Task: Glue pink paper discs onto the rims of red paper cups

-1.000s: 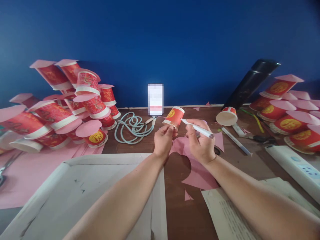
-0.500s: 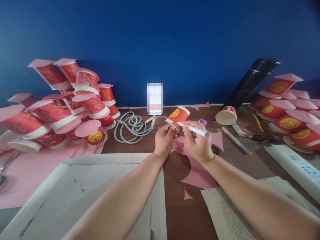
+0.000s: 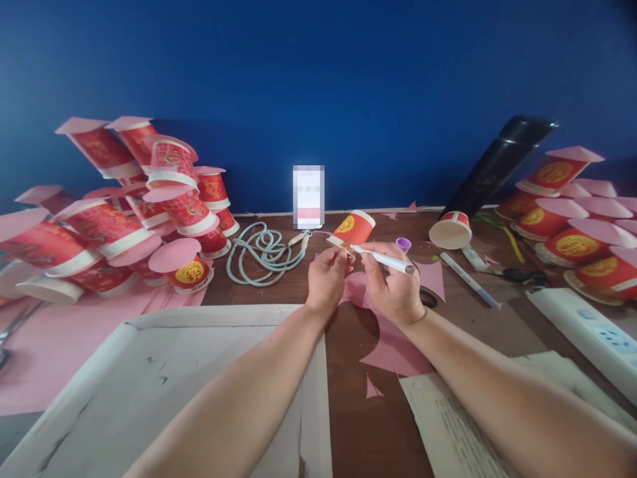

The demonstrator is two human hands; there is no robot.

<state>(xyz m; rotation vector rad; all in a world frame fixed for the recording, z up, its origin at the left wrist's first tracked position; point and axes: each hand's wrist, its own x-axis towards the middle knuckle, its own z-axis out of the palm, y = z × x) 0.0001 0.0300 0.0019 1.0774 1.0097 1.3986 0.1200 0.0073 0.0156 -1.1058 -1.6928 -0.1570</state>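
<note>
Between my hands a red paper cup (image 3: pixel 359 229) with a gold emblem is tilted, its rim toward me. My left hand (image 3: pixel 327 277) pinches the cup's rim. In my right hand (image 3: pixel 395 285) is a white marker pen (image 3: pixel 385 259), its tip at the rim beside my left fingertips; whether it touches cannot be made out. Below my right hand lies pink paper (image 3: pixel 398 348) with rounded cut-outs. A purple cap (image 3: pixel 403 245) sits just past my right hand.
Stacked red cups with pink paper discs stand at left (image 3: pixel 112 229) and right (image 3: pixel 580 245). A white box lid (image 3: pixel 223 372), coiled cable (image 3: pixel 263 255), phone (image 3: pixel 308 197), black flask (image 3: pixel 497 166), loose cup (image 3: pixel 450 234), another marker (image 3: pixel 468 279) and power strip (image 3: pixel 592 338) surround my arms.
The cup has tilted slightly and shifted a little left and down. The marker's tip has moved slightly left along the rim. My left hand stays nearly still.
</note>
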